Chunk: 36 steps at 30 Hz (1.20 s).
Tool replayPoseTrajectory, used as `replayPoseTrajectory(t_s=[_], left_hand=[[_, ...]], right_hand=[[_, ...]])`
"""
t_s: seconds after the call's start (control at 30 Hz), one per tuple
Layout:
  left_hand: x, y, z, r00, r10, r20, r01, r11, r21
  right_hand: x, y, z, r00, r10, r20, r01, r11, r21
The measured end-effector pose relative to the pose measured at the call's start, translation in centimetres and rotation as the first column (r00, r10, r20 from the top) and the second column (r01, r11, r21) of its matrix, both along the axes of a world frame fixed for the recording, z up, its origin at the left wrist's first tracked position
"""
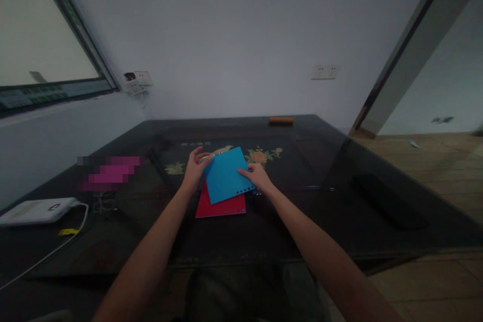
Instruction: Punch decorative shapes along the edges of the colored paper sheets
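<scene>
Bare forearms (317, 241) lie nearest, reaching up over the edge of a dark table (320, 231). At the far left sits a white power bank (37, 211), its cable (49, 260) curving down past a yellow scrap (68, 232). Just beyond is a pink thing (113, 168), too blocky to make out. Near the middle, the left hand (195, 168) is partly open, fingers loosely curved and spread, the thumb at the upper left corner of a blue card (226, 176); whether it truly grips there, I cannot tell. The blue card is tilted, overlapping a red card (221, 207) below it on the table; both have a row of small holes along their lower edges. At the blue card's right side, the right hand (258, 176) is closed to a narrow pinch, thumb on top and fingers tucked behind, holding that edge. Behind this hand a flower (258, 155) decorates the tabletop. Farther back lies an orange stick (281, 121), well apart from the cards, and toward the right end rests a black case (388, 204).
</scene>
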<state>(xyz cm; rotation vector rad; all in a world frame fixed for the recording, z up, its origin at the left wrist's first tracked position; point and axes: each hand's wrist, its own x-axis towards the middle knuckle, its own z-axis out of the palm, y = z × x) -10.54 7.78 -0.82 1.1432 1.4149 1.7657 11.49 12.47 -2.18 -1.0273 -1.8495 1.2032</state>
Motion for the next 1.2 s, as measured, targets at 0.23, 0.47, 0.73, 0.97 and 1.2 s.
replayPoseTrajectory(t_s=[0.23, 0.47, 0.73, 0.97, 1.2], left_hand=[[3.1, -0.7, 0.0, 0.918, -0.199, 0.344, 0.253, 0.96, -0.119], [4.2, -1.9, 0.5, 0.844, -0.378, 0.382, 0.479, 0.85, -0.218], [4.4, -2.3, -0.2, 0.865, -0.481, 0.145, 0.502, 0.823, -0.266], [3.9, -2.3, 0.4, 0.872, -0.487, -0.04, 0.456, 0.84, -0.294], [3.3, -1.9, 0.1, 0.876, -0.452, -0.169, 0.4, 0.876, -0.269]], right_hand=[[0.4, 0.6, 0.4, 0.971, -0.071, -0.229, 0.07, 0.997, -0.015], [0.8, 0.3, 1.3, 0.908, -0.143, -0.394, 0.146, 0.989, -0.023], [0.9, 0.4, 1.4, 0.887, -0.148, -0.438, 0.158, 0.987, -0.015], [1.0, 0.4, 1.5, 0.896, -0.143, -0.421, 0.15, 0.989, -0.015], [1.1, 0.2, 1.5, 0.909, -0.128, -0.397, 0.147, 0.989, 0.018]])
